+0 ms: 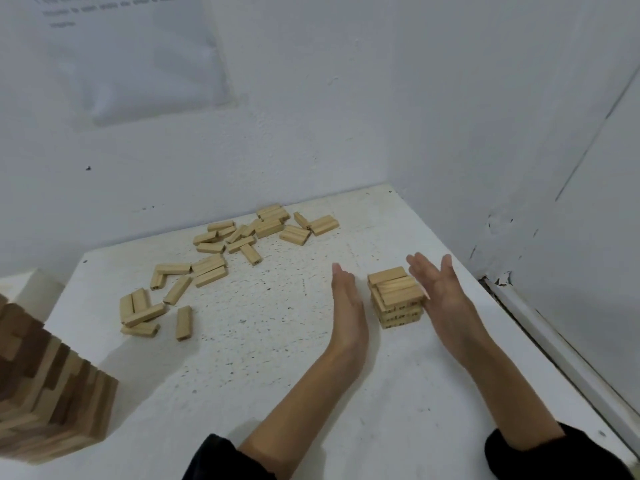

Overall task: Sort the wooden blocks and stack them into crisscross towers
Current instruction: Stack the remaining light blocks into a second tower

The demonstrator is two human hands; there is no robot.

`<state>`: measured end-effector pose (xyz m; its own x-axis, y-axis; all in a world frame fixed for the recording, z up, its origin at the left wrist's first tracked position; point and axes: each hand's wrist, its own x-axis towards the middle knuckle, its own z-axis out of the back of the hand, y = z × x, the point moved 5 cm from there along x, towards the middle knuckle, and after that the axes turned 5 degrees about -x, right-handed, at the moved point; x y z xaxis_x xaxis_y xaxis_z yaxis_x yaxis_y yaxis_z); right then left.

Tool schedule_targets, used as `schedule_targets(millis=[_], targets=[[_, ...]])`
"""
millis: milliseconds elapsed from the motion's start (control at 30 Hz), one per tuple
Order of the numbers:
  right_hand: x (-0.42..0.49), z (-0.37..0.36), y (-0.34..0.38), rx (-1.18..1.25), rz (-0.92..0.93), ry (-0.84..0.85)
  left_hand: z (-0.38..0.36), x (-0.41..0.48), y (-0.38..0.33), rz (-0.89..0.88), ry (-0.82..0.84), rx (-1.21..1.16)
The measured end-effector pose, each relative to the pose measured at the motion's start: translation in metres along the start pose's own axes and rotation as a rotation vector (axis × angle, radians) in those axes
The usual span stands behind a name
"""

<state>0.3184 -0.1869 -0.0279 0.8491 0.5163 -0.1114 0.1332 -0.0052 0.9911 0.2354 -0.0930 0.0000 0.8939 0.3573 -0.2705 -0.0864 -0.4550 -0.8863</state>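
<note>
Your left hand (346, 306) stands on its edge, fingers (341, 277) straight and together, palm turned to the right. Your right hand (441, 292) faces it, flat as well, with fingers straight and the thumb (446, 265) spread apart from them. Neither grips anything. Both forearms (304, 407) reach forward bare — dark sleeves (214, 459) bunch near the elbows.

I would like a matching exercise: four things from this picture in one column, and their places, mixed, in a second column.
1. small tower
2. loose blocks
3. tall tower
4. paper sheet

a. on the wall
b. between the left hand and the right hand
c. lower left corner of the view
d. scattered on the far table

Pairs: 1-b, 2-d, 3-c, 4-a
</note>
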Motion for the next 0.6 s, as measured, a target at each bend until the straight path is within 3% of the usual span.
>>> schedule_targets(millis=[100, 300, 600], targets=[[-0.001, -0.01, -0.007, 0.092, -0.081, 0.018, -0.001, 0.005, 0.012, -0.058, -0.079, 0.0], [-0.005, -0.013, -0.01, 0.129, -0.08, -0.01, -0.01, 0.011, 0.028, 0.091, 0.019, -0.105], [-0.003, -0.014, -0.015, 0.081, -0.076, 0.0, -0.014, 0.012, 0.03, 0.091, 0.034, -0.203]])
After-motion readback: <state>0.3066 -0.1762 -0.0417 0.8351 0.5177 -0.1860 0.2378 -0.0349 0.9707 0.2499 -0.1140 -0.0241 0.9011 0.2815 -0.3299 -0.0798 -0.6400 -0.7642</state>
